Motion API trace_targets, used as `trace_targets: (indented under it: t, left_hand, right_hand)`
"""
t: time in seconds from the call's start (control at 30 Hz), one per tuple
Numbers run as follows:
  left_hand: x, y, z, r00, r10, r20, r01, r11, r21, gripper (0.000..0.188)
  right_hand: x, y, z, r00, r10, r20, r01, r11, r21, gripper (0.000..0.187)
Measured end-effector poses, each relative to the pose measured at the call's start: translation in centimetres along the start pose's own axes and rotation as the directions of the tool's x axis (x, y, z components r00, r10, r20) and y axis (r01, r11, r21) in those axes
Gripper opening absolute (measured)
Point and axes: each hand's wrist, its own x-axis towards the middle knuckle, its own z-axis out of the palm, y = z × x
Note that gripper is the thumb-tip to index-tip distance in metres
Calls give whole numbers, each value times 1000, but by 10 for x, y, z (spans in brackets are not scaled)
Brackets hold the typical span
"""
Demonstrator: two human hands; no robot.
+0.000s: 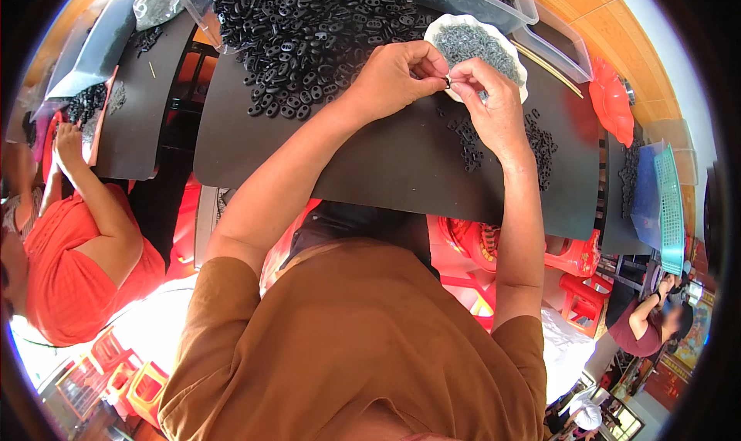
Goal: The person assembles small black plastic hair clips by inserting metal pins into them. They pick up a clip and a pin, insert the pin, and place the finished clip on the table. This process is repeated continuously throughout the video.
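My left hand [395,78] and my right hand [495,109] meet above the dark table, fingertips pinched together. Between them is a small black piece [448,83], mostly covered by the fingers, with a pale bit beside it. Just behind my right hand stands a white scalloped bowl [520,79] full of small clear grey pieces [472,42]. A large heap of black oval pieces with two holes [301,32] spreads out beyond my left hand. Smaller black pieces [543,154] lie scattered under and around my right wrist.
Clear plastic bins [532,5] stand at the back, with thin sticks [549,69] by the bowl. A red petal-shaped dish [611,100] and a turquoise basket [669,201] are at right. A person in red [85,256] works at the left table. Red stools [583,298] stand below.
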Motion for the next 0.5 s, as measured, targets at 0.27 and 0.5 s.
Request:
trace_targets:
  t: [0.27,0.5]
  left_hand:
    - [-5,7,3,999,16,30,-17,999,41,13]
    - [-5,1,4,998,1,58,-2,1000,11,21]
  right_hand:
    - [0,-8,-5,988,-46,145,65,989,-131,10]
    - [0,-5,-7,979,57,196,-50,998,-36,10]
